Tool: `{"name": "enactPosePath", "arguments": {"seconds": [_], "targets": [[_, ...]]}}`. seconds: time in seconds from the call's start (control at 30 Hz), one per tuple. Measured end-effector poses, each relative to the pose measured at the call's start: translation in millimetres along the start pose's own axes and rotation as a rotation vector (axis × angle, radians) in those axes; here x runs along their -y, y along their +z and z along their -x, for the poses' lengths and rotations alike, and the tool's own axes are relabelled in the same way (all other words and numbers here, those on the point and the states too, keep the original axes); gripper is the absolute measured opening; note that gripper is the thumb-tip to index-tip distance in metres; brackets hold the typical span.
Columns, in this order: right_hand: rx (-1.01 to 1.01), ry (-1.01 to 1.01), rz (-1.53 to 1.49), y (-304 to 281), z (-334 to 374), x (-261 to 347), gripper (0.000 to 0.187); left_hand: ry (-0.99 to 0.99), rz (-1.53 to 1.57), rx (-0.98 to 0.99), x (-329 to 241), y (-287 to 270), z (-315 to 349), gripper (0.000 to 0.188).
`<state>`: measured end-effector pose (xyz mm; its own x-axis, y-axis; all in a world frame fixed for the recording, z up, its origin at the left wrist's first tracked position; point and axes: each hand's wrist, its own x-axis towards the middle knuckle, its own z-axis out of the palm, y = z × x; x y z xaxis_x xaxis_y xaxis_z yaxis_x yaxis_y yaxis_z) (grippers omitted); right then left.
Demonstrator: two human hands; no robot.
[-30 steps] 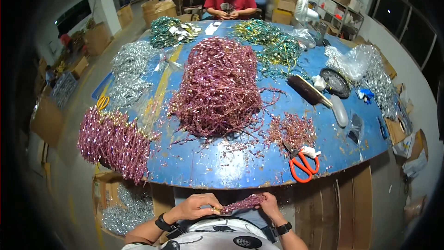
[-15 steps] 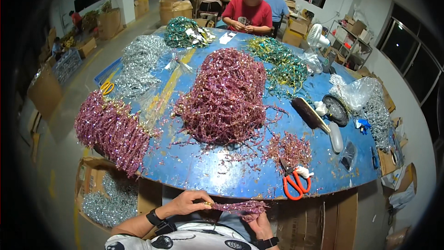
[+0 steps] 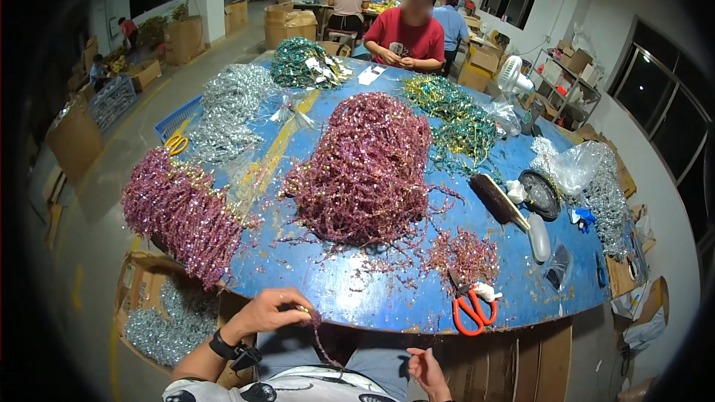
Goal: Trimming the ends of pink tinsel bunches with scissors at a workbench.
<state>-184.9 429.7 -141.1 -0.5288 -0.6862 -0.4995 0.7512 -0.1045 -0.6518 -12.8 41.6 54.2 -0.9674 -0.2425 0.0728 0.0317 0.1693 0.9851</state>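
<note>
Pinched in the fingers of my left hand [image 3: 274, 313] is the gold end of a pink tinsel bundle [image 3: 320, 339], whose strands hang down over my lap below the table edge. My right hand [image 3: 428, 372] is apart from it, at the lower right, fingers spread and holding nothing. Beyond my hands a big heap of pink tinsel [image 3: 365, 171] fills the middle of the table. To the left, more pink tinsel [image 3: 179, 216] lies in a row over the edge. Orange-handled scissors [image 3: 471, 315] rest near the front edge beside loose pink scraps [image 3: 463, 257].
Silver tinsel [image 3: 231, 108] and yellow-handled scissors [image 3: 176, 144] lie at the left; green tinsel [image 3: 454, 119] lies farther back. A brush [image 3: 497, 201] and black round dish [image 3: 540, 195] are at the right. Below left stands a carton [image 3: 138, 290] with silver tinsel. A person in red [image 3: 406, 33] sits opposite.
My right hand has let go of the pink bundle and moved away, opening. The bundle, stretched between both hands before, now hangs from my left hand, which has moved slightly left and up.
</note>
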Motion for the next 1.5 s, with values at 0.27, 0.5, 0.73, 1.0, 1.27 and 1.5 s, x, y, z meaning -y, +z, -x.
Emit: {"name": "enactPosePath", "arguments": {"seconds": [0.27, 0.5, 0.73, 1.0, 1.27, 1.5], "targets": [[-0.012, 0.002, 0.324, 39.7, -20.5, -8.1, 0.039, 0.469, -0.282, -0.197, -37.9, 17.2, -22.4, 0.022], [-0.12, 0.117, 0.401, 5.8, -43.1, -28.4, 0.039, 0.669, -0.282, -0.464, -39.2, 22.5, -59.2, 0.026], [-0.15, 0.232, 0.356, -18.0, -59.1, -31.8, 0.041, 0.482, -0.28, -0.281, -21.6, 43.9, -61.8, 0.024], [-0.157, 0.279, 0.312, -28.0, -44.0, -54.2, 0.041, 0.314, -0.306, -0.264, -22.7, 32.0, -39.2, 0.024], [-0.11, 0.178, 0.586, 33.3, -41.4, -5.1, 0.037, 0.488, -0.447, -0.59, -44.0, 2.3, -58.0, 0.022], [0.125, 0.0, 0.622, 115.8, 24.5, 70.9, 0.032, 0.592, -0.464, -0.273, -72.3, 25.8, -46.8, 0.031]]}}
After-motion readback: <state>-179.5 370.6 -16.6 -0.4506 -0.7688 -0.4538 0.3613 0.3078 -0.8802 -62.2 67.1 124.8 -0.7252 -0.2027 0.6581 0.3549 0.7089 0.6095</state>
